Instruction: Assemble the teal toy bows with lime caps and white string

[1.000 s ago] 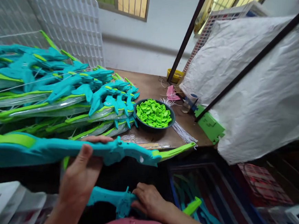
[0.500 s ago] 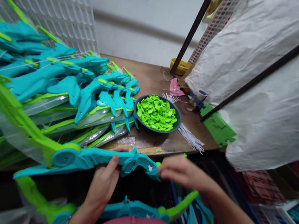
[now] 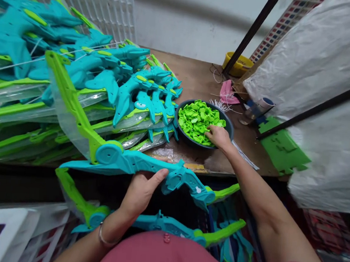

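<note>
My left hand point(image 3: 141, 189) grips the middle of a teal and lime-green plastic toy bow point(image 3: 136, 162), held level in front of my chest; its green limb in a clear sleeve rises to the upper left. A second bow point(image 3: 170, 226) of the same kind lies across my lap below it. My right hand point(image 3: 218, 136) reaches into a dark round bowl point(image 3: 228, 125) of small lime-green plastic pieces point(image 3: 198, 118), with its fingers curled down among them. What the fingers hold is hidden.
A big heap of bagged teal-green bows point(image 3: 60, 89) covers the left of the brown table point(image 3: 197, 78). A white sack point(image 3: 318, 85), a black bar point(image 3: 251, 32), a green flat part point(image 3: 283, 145), a pink scrap point(image 3: 228, 95) and a yellow tub point(image 3: 237, 63) stand to the right. More bows point(image 3: 238, 253) lie in a crate below.
My right hand left the held bow's end and went forward into the bowl of green pieces. The bow in my left hand tipped slightly, and my head turned left and down.
</note>
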Action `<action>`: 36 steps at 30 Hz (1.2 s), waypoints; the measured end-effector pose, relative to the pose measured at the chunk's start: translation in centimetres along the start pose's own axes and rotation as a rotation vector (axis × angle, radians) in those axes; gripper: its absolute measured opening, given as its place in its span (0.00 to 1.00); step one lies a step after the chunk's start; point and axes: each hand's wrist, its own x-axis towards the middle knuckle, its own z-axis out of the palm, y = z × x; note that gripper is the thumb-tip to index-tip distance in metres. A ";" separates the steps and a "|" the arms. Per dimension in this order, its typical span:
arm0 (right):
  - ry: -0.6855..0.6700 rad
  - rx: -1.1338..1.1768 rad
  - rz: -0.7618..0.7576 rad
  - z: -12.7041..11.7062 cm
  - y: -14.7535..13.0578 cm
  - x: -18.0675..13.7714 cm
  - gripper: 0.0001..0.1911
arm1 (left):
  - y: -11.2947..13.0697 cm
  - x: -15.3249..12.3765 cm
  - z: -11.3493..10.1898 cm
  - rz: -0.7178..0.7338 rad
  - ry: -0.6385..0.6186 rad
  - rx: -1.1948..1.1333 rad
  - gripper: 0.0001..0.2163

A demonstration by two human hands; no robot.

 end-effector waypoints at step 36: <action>0.016 0.718 -0.662 -7.4 -5.0 -22.4 0.10 | 2.3 1.1 5.0 0.007 -0.138 -0.255 0.23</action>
